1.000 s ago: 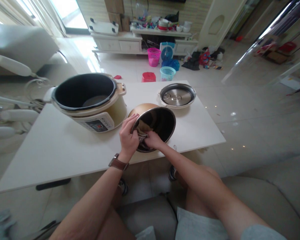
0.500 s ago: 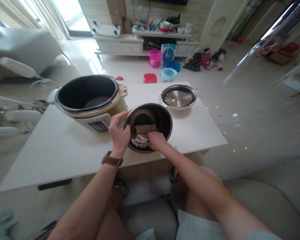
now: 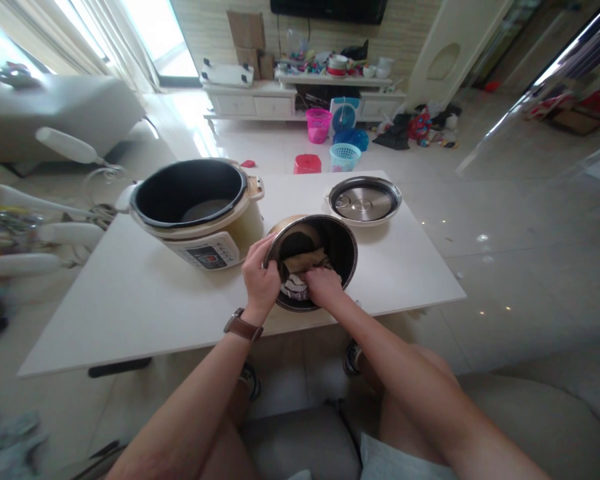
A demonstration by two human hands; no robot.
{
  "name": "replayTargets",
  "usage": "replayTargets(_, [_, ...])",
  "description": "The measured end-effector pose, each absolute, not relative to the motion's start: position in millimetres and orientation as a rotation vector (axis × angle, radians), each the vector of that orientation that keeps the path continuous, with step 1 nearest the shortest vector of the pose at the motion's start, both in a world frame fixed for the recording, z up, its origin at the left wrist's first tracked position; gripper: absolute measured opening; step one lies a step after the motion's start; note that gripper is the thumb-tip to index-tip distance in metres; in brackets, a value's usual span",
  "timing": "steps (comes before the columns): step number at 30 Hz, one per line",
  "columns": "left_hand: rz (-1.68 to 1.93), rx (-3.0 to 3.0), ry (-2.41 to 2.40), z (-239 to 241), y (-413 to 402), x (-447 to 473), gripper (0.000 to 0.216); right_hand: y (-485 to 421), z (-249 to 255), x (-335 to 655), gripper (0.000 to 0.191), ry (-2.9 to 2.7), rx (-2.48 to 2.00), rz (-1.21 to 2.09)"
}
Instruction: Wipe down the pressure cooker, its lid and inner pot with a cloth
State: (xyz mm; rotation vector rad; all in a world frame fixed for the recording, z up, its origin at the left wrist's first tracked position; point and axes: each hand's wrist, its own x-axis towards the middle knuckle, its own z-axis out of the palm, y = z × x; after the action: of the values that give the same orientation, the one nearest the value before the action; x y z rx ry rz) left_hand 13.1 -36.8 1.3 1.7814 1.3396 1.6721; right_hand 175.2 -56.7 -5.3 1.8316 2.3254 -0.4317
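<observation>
My left hand (image 3: pixel 261 277) is closed on the left rim of a dark-lined inner pot (image 3: pixel 347 250), which is tilted toward me at the table's front edge. Inside the pot my right hand (image 3: pixel 324 285) is closed on a cloth (image 3: pixel 305 261), brown in one part and pale with dark stripes in another. Its fingertips are partly hidden by the cloth. To the left stands the cream-coloured electric cooker body (image 3: pixel 215 250), open at the top with a dark interior. The round lid (image 3: pixel 365 203) lies behind the pot on the right, its metal inner side up.
All of this is on a white table (image 3: pixel 130 320). White-handled objects (image 3: pixel 70 233) stand close by its left end. Beyond it are a red stool (image 3: pixel 307 163), a blue basket (image 3: pixel 345 157) and a pink basket (image 3: pixel 319 125). A grey sofa seat (image 3: pixel 300 443) is beneath me.
My right hand has shifted slightly with the cloth inside the pot. My left hand keeps its hold on the rim. The whole view has moved a little, so everything appears further right and lower.
</observation>
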Motion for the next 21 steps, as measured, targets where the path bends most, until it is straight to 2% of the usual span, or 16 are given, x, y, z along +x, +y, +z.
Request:
replayTargets(13, [1.762, 1.764, 1.358, -5.4, -52.3, 36.2, 0.038, -54.0, -8.5, 179.9, 0.042, 2.325, 1.817, -0.455])
replayTargets(21, [1.605, 1.879, 1.433, 3.4, -41.0, 21.3, 0.047, -55.6, -5.3, 171.8, 0.033, 2.31, 1.83, -0.442])
